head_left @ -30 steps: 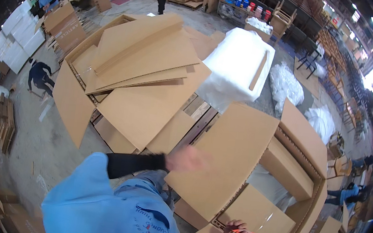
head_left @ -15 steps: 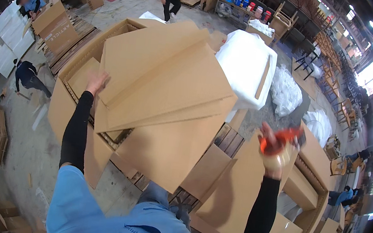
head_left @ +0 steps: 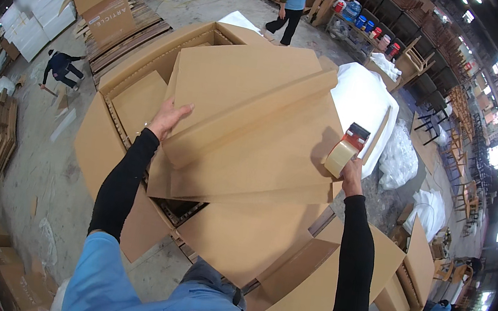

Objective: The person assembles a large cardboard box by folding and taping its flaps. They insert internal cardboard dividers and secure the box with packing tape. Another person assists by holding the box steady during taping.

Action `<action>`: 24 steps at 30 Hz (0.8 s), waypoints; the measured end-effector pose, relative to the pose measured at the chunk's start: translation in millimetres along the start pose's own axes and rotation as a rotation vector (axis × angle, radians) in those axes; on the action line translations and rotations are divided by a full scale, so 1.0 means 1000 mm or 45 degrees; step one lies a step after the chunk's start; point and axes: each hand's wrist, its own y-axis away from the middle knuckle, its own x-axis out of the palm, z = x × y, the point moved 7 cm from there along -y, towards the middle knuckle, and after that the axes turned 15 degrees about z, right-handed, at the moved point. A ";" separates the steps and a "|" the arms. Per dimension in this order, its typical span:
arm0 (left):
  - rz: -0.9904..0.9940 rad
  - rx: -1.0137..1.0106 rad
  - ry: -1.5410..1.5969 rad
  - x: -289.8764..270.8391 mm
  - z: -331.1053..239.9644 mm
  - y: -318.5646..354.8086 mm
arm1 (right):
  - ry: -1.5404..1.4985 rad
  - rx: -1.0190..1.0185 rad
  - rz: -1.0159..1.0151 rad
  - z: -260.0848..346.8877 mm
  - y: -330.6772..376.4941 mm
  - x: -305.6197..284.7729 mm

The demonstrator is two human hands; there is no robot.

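Note:
A folded cardboard sheet (head_left: 249, 103) lies slantwise across an open carton (head_left: 114, 111), covering much of its inside. At the sheet's left edge my left hand (head_left: 169, 121) grips it, thumb on top and the other fingers mostly hidden. My right hand (head_left: 353, 176) is closed around a tape dispenser (head_left: 348, 150) with a red frame, a dark head and a roll of clear tan tape. The dispenser is over the sheet's right side, near its edge. A broad carton flap (head_left: 251, 236) extends toward me below the sheet.
Another open carton (head_left: 396, 298) stands at the lower right. A white-wrapped item (head_left: 368, 98) and bundled plastic (head_left: 399, 158) are beyond my right hand. Wooden pallets (head_left: 121, 34) lie at the far left. Several people in blue or dark clothes are around, one walking (head_left: 292, 2) at the back.
My right hand has swung left with the tape dispenser, from over the right carton to the sheet's right side. The cardboard sheet has turned a little, my left hand still at its edge.

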 end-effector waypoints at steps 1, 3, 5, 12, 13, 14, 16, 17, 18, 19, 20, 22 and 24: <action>0.013 0.023 0.038 0.001 -0.002 -0.004 | -0.039 -0.032 -0.057 0.001 0.001 0.001; -0.038 -0.088 0.052 -0.003 0.002 -0.012 | -0.033 0.048 -0.139 -0.006 0.003 -0.017; -0.113 -0.199 0.051 -0.030 0.022 -0.011 | -0.156 0.024 -0.132 0.003 0.018 0.005; -0.013 -0.110 0.342 -0.050 0.047 -0.041 | -0.251 -0.171 -0.131 0.022 0.073 0.001; -0.015 -0.134 0.305 -0.057 0.048 -0.040 | -0.232 -0.183 -0.150 0.023 0.078 0.001; 0.008 -0.142 0.269 -0.054 0.047 -0.047 | -0.018 -0.018 -0.192 0.005 0.084 -0.015; 0.216 -0.172 0.236 -0.019 0.026 -0.053 | 0.066 0.111 -0.341 -0.009 0.102 -0.033; 0.229 -0.135 0.210 -0.023 0.018 -0.047 | 0.103 0.294 -0.359 0.002 0.115 -0.032; 0.227 -0.094 0.192 -0.024 0.012 -0.043 | 0.139 0.471 -0.359 0.015 0.132 -0.037; 0.248 -0.105 0.118 -0.007 0.001 -0.042 | 0.112 0.492 -0.394 0.016 0.153 -0.053; 0.267 -0.113 0.045 0.016 -0.010 -0.037 | 0.088 0.512 -0.426 0.014 0.176 -0.071; 0.289 -0.068 -0.048 0.042 -0.030 -0.033 | 0.016 0.483 -0.482 0.017 0.206 -0.093; 0.346 0.006 -0.079 0.074 -0.041 -0.029 | -0.071 0.425 -0.565 0.014 0.255 -0.122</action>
